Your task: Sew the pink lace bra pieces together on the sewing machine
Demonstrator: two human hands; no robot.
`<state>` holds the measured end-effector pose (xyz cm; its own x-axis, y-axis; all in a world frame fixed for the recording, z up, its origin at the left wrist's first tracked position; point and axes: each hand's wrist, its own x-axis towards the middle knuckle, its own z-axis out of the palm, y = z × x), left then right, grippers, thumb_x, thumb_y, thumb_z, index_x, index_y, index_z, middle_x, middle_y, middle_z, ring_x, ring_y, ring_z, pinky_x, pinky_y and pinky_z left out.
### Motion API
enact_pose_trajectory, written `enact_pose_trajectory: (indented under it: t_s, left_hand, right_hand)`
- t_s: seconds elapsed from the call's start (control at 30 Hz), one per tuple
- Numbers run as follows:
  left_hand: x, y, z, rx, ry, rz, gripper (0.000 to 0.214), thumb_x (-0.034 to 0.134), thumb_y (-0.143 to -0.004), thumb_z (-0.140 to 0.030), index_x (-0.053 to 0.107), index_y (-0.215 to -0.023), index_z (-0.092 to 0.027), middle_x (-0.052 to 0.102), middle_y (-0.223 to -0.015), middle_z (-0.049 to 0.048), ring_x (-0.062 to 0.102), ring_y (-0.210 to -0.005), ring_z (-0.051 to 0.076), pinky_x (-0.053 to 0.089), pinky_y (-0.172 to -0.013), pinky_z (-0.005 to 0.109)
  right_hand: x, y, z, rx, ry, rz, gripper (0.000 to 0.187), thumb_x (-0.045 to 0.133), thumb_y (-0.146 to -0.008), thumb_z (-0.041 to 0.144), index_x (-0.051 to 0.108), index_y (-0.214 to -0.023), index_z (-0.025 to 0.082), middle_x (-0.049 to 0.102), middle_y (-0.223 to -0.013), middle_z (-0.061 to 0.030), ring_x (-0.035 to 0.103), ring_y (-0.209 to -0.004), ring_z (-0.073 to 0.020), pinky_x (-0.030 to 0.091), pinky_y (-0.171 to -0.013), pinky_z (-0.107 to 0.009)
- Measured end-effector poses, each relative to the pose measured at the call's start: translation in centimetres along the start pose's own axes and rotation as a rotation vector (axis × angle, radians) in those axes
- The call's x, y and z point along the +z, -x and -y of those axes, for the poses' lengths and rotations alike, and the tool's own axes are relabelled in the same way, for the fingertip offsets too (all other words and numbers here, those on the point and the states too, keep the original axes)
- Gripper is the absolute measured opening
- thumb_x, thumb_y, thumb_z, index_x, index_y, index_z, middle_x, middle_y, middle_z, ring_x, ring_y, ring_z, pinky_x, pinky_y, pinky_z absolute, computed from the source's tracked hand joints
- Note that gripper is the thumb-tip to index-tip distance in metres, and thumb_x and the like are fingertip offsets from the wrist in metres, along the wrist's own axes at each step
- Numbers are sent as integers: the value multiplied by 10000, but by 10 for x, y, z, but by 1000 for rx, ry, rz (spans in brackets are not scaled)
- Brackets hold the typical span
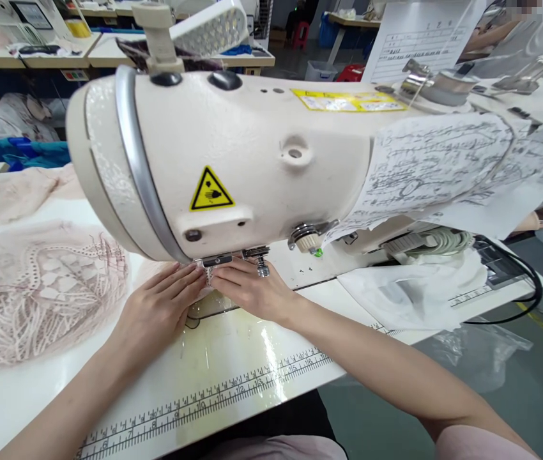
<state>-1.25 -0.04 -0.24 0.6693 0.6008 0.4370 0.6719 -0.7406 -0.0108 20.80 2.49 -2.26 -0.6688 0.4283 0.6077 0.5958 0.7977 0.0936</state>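
A pale pink piece of lace fabric lies under the head of a white sewing machine. To the left of this strip, my left hand rests flat on the cloth with its fingers stretched out, side by side. My right hand lies on the strip's other side, its fingers extended and pointing left, so the fingertips of both hands nearly meet. The machine's head hides the needle, the presser foot and some of the fingertips. More sheer pink lace, an embroidered panel, spreads over the table left of my left hand.
A printed ruler runs along the table's front edge. White cloth and a coiled cable lie at right. Handwritten papers hang on the machine arm. Other worktables stand behind; a person's arm shows at upper right.
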Motion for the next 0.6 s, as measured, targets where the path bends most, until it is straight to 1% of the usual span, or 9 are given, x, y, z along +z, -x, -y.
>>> enact_pose_trajectory:
  t_s: [0.07,0.13,0.2,0.3,0.33,0.4,0.5,0.53,0.6]
  left_hand:
    - [0,-1,-2,-16,-14,14,330,466,-879,-115,636,-1151,-193,683,-1221,52,660,-1099,217,494,-1028,432]
    - [-1,-2,-4,-50,-10,13,249,489,-874,-122,626,-1067,-196,687,-1212,54,659,-1094,221,484,-1030,445]
    - [-2,-4,-7,-65,20,-5,158,508,-861,-101,593,-946,-203,692,-1185,58,648,-1105,221,484,-1023,445]
    - [-4,-5,-10,-45,80,-37,153,541,-848,-59,520,-847,-211,685,-1160,72,622,-1135,211,489,-1016,429]
    - [-4,-5,-10,-50,92,-37,159,550,-847,-55,512,-858,-209,678,-1166,82,618,-1138,206,493,-1011,417]
    - [-5,-4,-10,-70,99,-32,168,559,-853,-74,530,-975,-186,672,-1177,102,620,-1130,202,497,-1008,398]
    - [-3,-1,-6,-33,68,21,395,501,-867,-103,490,-1262,-125,661,-1231,114,620,-1150,211,462,-1055,401]
    - [-3,0,-5,-6,51,41,452,463,-862,-92,469,-1313,-115,650,-1259,113,614,-1166,214,444,-1073,406]
    - [-1,2,-3,34,7,75,505,399,-839,-54,474,-1336,-105,626,-1304,109,598,-1197,217,416,-1096,415]
  right_hand:
    - [1,-1,0,40,-66,15,245,480,-889,31,659,-878,199,711,-896,28,595,-830,-106,403,-608,-264]
    - [3,-1,0,87,-169,50,194,500,-904,90,658,-859,192,707,-892,20,592,-796,-113,402,-596,-268]
    - [5,-1,0,135,-283,76,152,514,-916,155,662,-901,188,706,-946,6,595,-778,-116,420,-606,-269]
    - [9,-1,-1,152,-387,79,176,499,-933,193,674,-949,189,704,-985,-9,602,-777,-116,453,-633,-264]
    - [10,0,0,137,-397,74,195,487,-942,195,682,-930,193,705,-969,-8,604,-787,-116,459,-640,-261]
    - [9,0,0,93,-395,54,228,478,-956,205,694,-883,204,707,-941,-2,610,-823,-116,466,-654,-255]
    - [7,2,1,60,-355,26,223,500,-943,177,692,-834,208,712,-903,8,612,-838,-114,464,-673,-254]
    - [6,2,2,55,-337,25,220,506,-933,154,687,-821,206,712,-869,14,611,-823,-112,463,-683,-256]
    - [4,4,3,41,-306,27,223,513,-910,101,679,-800,200,709,-802,28,605,-790,-108,460,-701,-257]
